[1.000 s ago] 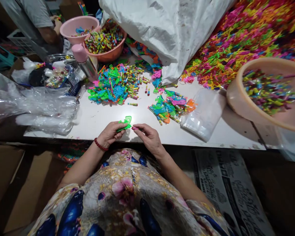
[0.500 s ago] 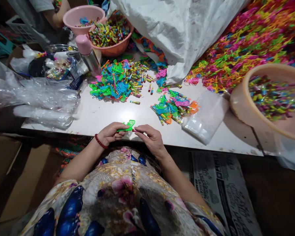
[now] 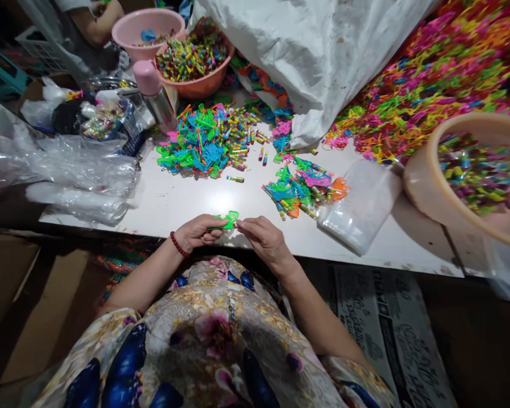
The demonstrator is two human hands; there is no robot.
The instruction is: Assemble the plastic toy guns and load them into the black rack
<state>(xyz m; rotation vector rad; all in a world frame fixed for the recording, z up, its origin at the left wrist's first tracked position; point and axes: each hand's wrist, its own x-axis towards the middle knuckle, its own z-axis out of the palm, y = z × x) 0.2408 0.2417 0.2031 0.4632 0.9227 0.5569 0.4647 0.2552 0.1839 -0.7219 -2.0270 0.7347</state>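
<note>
Nearest the camera, at the front edge of the white counter (image 3: pixel 187 201), the left hand (image 3: pixel 198 232) pinches a small green plastic toy (image 3: pixel 228 219) by its stem, fingers closed around it, with a red bead bracelet (image 3: pixel 179 245) on the wrist. The right hand (image 3: pixel 263 238) meets it from the other side, its fingertips (image 3: pixel 240 224) closed narrowly on the end of the same toy, so the toy sits between the two hands just above the counter edge. Beyond the toy and to its right lies a small heap of bright plastic toys (image 3: pixel 301 190), touching a clear bag (image 3: pixel 357 207) that lies flat on the counter. Beyond the toy and slightly to its left is a bigger heap of green and blue toys mixed with small coloured tubes (image 3: pixel 208 144). Well to the left of the toy, crumpled clear plastic bags (image 3: pixel 76 175) hang over the counter edge. Far to the right of the toy, a tan bowl (image 3: pixel 420 175) holds coloured tubes. Farther back, a pink-capped bottle (image 3: pixel 153 96) stands beside an orange bowl (image 3: pixel 199 85) full of tubes, with a pink bowl (image 3: pixel 148 28) behind it. A white sack (image 3: pixel 318 51) leans over the counter, next to a great mound of neon plastic pieces (image 3: pixel 429 73). At the far left, another person's arm (image 3: pixel 96 25) shows.
</note>
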